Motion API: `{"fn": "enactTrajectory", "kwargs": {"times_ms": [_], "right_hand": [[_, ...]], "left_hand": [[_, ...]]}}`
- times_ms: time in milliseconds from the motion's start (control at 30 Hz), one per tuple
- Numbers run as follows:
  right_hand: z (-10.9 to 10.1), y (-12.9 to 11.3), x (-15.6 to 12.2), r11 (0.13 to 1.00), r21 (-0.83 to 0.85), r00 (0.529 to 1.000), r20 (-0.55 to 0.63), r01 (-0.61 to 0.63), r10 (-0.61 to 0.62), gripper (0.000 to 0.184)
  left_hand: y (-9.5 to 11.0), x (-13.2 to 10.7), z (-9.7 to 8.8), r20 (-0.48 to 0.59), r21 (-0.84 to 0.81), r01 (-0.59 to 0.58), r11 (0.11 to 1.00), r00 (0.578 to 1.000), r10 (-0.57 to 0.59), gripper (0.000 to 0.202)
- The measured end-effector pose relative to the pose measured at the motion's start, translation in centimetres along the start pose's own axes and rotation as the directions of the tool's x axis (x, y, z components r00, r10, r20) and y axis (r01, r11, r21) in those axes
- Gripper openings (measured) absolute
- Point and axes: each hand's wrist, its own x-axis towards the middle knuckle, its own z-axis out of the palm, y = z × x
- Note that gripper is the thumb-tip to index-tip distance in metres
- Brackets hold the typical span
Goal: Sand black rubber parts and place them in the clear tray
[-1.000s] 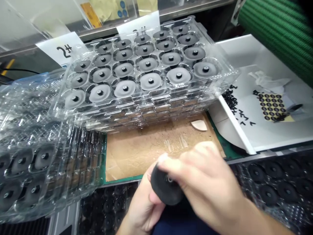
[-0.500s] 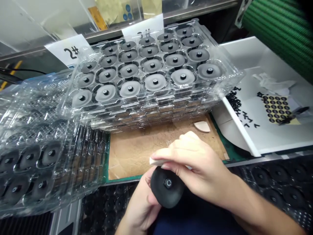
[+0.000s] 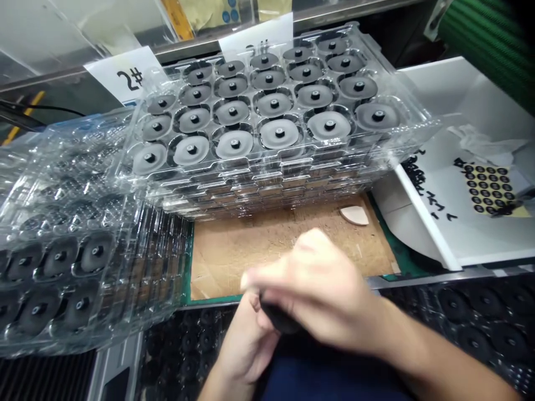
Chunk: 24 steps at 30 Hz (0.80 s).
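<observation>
My left hand (image 3: 244,348) grips a round black dish-shaped part (image 3: 282,320) by its edge, low in front of my body. The dish is tilted, so only a thin dark slice of it shows. My right hand (image 3: 321,287) lies over the dish's upper side with bent fingers, smeared by motion. A thin white pad sits in its pinch in the earlier picture; now the fingers mostly hide it. Beyond the hands is a brown cardboard sheet (image 3: 225,250), with a similar pale pad (image 3: 355,215) lying on its right part.
Stacked clear plastic trays (image 3: 251,181) hold rows of dark discs with central posts. More trays (image 3: 104,278) stand at left. A white bin (image 3: 480,245) at right contains small black pieces and a sticker sheet (image 3: 489,186). A "2#" paper sign (image 3: 127,75) stands behind.
The dish has tipped from showing its face to nearly edge-on. My right hand has shifted slightly left and over it. The whole view has moved a little.
</observation>
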Motion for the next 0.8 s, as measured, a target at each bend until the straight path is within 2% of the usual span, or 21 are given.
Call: {"fn": "enactTrajectory", "kwargs": {"times_ms": [33,100,167,200,333,400,500,667,800], "right_hand": [[0.2,1.0,-0.1,0.995,-0.002,0.991,-0.093,-0.102,0.101,0.020],[0.6,3.5,-0.9,0.936,0.024,0.915,-0.201,-0.352,0.350,0.017],[1.4,6.1,-2.6,0.853,0.031,0.835,-0.189,-0.521,0.517,0.019],[2.0,7.3,-3.7,0.828,0.011,0.815,-0.166,-0.561,0.554,0.021],[4.7,9.9,-8.5,0.779,-0.090,0.783,-0.131,-0.620,0.608,0.025],[5.7,9.8,-10.3,0.756,-0.140,0.769,-0.115,-0.639,0.629,0.025],[6.5,8.9,-11.7,0.721,-0.212,0.749,-0.105,-0.660,0.654,0.035],[5.7,8.9,-11.1,0.688,-0.253,0.730,-0.148,-0.681,0.668,0.028],[3.5,8.3,-8.2,0.728,-0.158,0.744,-0.132,-0.668,0.655,0.026]], "left_hand": [[0.1,0.1,-0.1,0.028,-0.003,-0.012,1.000,1.000,0.012,0.060],[0.5,0.2,-0.4,0.076,-0.016,-0.039,0.999,0.996,0.040,0.059],[0.9,0.4,-0.7,0.069,-0.031,-0.061,0.998,0.996,0.063,0.058],[1.1,0.4,-0.9,0.053,-0.037,-0.065,0.997,0.996,0.067,0.059],[1.4,0.9,-1.5,0.004,-0.057,-0.078,0.995,0.997,0.078,0.058],[1.4,1.1,-1.7,-0.004,-0.063,-0.091,0.994,0.996,0.091,0.056],[1.4,1.4,-1.8,-0.015,-0.077,-0.118,0.990,0.993,0.117,0.057],[1.6,1.5,-1.6,-0.057,-0.070,-0.133,0.989,0.990,0.129,0.058],[1.5,1.4,-1.2,-0.037,-0.069,-0.107,0.992,0.994,0.104,0.056]]}}
